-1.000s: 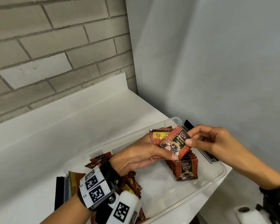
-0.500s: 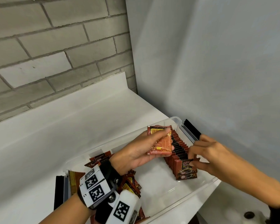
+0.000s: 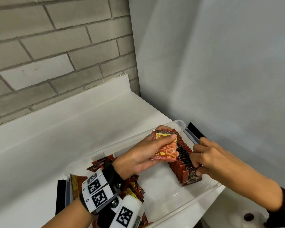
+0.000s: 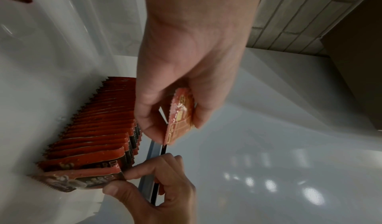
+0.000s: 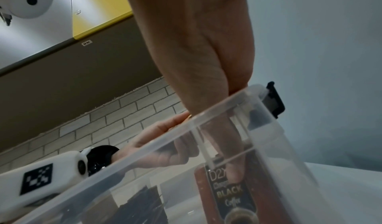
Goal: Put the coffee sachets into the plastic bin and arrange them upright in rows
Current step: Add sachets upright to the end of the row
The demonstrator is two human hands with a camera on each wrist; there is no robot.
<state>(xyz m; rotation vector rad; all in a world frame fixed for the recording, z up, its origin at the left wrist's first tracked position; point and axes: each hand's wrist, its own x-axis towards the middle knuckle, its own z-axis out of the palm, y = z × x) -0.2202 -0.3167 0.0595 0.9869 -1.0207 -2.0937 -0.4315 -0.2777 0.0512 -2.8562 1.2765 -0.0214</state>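
Note:
A clear plastic bin (image 3: 202, 200) sits on the white counter. Along its right side stands a row of red and black coffee sachets (image 3: 182, 155), upright. My right hand (image 3: 198, 163) pinches the top of the front sachet (image 3: 191, 177) of that row; the left wrist view shows thumb and fingers closed on that front sachet (image 4: 82, 178). My left hand (image 3: 156, 145) holds a small stack of sachets (image 3: 165, 148) above the bin, thumb across their back. In the left wrist view this held stack (image 4: 180, 116) is seen edge-on. Loose sachets (image 3: 133, 190) lie heaped at the bin's left end.
A brick wall (image 3: 56, 46) rises behind the counter and a plain grey wall (image 3: 220, 63) stands close on the right. Black latches (image 3: 194, 130) sit on the bin's ends. The bin's middle floor (image 3: 160, 186) is bare.
My right hand took one sachet from the left hand's stack, carried it down and set it at the front of the row. The left hand stayed above the bin with the rest.

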